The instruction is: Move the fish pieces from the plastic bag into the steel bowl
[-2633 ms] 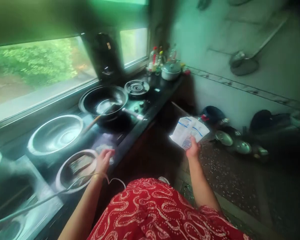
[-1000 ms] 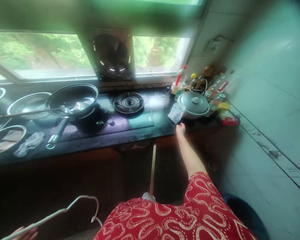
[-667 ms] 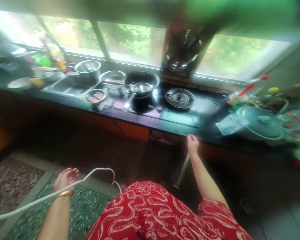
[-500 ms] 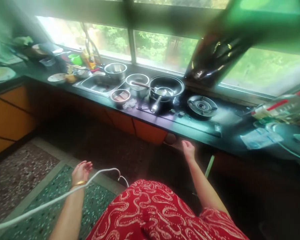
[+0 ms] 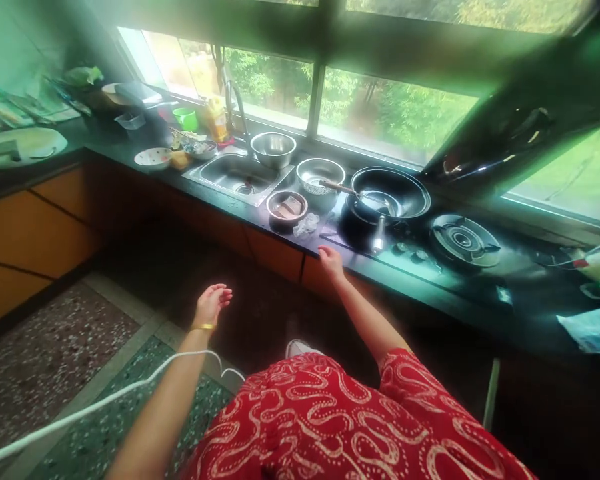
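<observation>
My left hand (image 5: 213,307) hangs in the air over the floor, with fingers loosely curled and nothing in it; a gold bangle is on the wrist. My right hand (image 5: 331,261) is in front of the counter's edge, fingers loosely bent and holding nothing I can see. Nearest to it on the counter are a crumpled clear plastic bag (image 5: 307,225) and a steel bowl (image 5: 287,208) with pale pinkish blocks inside. A black wok (image 5: 415,193) sits on the stove, with a wooden-handled utensil and a metal-handled pan or strainer in it.
A perforated steel bowl (image 5: 321,175), a sink (image 5: 237,175) and another steel bowl (image 5: 273,148) line the counter. A bare burner (image 5: 464,240) is right of the wok. Plates and a green cup (image 5: 185,119) stand at left. A white cable (image 5: 105,400) crosses my left forearm.
The view has swung right and closer to the counter's left part. My right hand has moved left along the counter, now near the plastic bag. Both hands remain without anything in them.
</observation>
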`<action>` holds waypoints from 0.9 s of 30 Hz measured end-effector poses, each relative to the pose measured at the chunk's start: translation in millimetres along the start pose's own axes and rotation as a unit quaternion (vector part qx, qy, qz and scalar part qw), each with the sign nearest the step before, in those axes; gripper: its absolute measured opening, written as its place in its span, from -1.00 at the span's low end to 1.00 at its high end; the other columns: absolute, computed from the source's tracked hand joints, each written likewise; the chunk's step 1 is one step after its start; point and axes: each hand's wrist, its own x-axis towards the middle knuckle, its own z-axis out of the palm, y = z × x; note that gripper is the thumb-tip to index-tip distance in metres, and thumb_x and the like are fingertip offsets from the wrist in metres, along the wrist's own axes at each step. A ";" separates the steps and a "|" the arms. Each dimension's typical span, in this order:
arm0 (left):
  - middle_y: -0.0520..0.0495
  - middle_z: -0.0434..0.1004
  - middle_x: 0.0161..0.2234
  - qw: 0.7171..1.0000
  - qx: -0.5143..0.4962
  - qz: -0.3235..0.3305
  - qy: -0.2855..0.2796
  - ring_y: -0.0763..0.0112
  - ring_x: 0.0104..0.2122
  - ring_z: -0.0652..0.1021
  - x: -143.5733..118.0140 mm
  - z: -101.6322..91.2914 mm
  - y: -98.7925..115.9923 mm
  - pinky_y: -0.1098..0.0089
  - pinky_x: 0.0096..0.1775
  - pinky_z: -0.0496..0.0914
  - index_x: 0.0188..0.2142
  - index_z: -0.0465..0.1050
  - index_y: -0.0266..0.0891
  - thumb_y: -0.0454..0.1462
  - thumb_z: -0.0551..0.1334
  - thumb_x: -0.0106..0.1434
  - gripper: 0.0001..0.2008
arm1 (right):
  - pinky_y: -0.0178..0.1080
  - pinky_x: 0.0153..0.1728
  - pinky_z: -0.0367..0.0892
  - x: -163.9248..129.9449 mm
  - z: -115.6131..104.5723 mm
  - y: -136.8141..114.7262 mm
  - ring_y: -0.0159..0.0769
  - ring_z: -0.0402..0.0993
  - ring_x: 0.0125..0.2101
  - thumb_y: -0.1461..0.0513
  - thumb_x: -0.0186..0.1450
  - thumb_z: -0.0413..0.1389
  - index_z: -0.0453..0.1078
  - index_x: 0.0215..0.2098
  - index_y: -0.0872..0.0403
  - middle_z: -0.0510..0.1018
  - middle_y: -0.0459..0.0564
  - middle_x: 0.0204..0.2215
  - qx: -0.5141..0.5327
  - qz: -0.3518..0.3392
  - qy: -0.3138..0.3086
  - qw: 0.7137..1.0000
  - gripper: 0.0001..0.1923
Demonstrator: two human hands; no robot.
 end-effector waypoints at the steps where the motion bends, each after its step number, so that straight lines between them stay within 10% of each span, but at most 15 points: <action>1: 0.00 0.49 -0.49 1.000 0.006 0.002 -0.014 0.45 -0.52 0.49 15.3 11.6 7.4 0.44 -0.42 0.33 -0.36 0.33 -0.28 -0.17 0.28 -0.18 -0.63 | -0.22 -0.02 0.29 19.2 17.8 -1.8 -0.24 0.48 -0.18 0.17 0.22 0.00 0.52 -0.24 0.12 0.60 0.05 -0.22 -0.012 -0.008 -0.005 1.000 -0.69; 8: -0.02 0.51 -0.48 0.997 0.031 -0.020 -0.069 0.45 -0.50 0.50 120.5 85.7 57.7 0.44 -0.40 0.33 -0.36 0.34 -0.28 -0.16 0.31 -0.17 -0.63 | -0.07 -0.06 0.29 138.8 111.0 18.7 0.00 0.45 -0.13 0.08 0.09 0.22 0.43 -0.48 0.09 0.53 0.14 -0.37 -0.153 0.142 -0.043 0.977 -0.77; 14: -0.04 0.51 -0.48 0.991 0.039 -0.058 -0.113 0.45 -0.49 0.50 192.4 117.6 90.9 0.45 -0.41 0.32 -0.37 0.36 -0.30 -0.19 0.32 -0.13 -0.67 | -0.19 -0.31 0.38 157.3 76.4 35.5 -0.21 0.46 -0.41 0.06 0.04 0.19 0.31 -0.61 0.08 0.44 -0.06 -0.59 -0.028 0.236 -0.008 0.971 -0.72; 20: -0.08 0.55 -0.40 0.941 0.049 -0.115 -0.313 0.44 -0.44 0.53 249.5 187.0 140.5 0.46 -0.38 0.35 -0.31 0.40 -0.31 -0.25 0.33 0.00 -0.74 | -0.14 -0.22 0.44 158.7 46.6 -41.2 -0.18 0.52 -0.25 0.11 -0.03 0.32 0.46 -0.27 0.11 0.58 0.09 -0.21 0.374 0.188 -0.010 0.908 -0.61; 27: -0.08 0.51 -0.42 0.835 0.041 -0.239 -0.494 0.46 -0.47 0.51 297.9 240.8 197.7 0.48 -0.45 0.36 -0.31 0.44 -0.31 -0.13 0.27 0.20 -0.75 | -0.18 -0.18 0.41 179.0 150.2 -120.9 -0.29 0.51 -0.36 0.13 -0.01 0.33 0.47 -0.41 0.08 0.60 -0.03 -0.36 0.378 0.134 -0.016 0.916 -0.75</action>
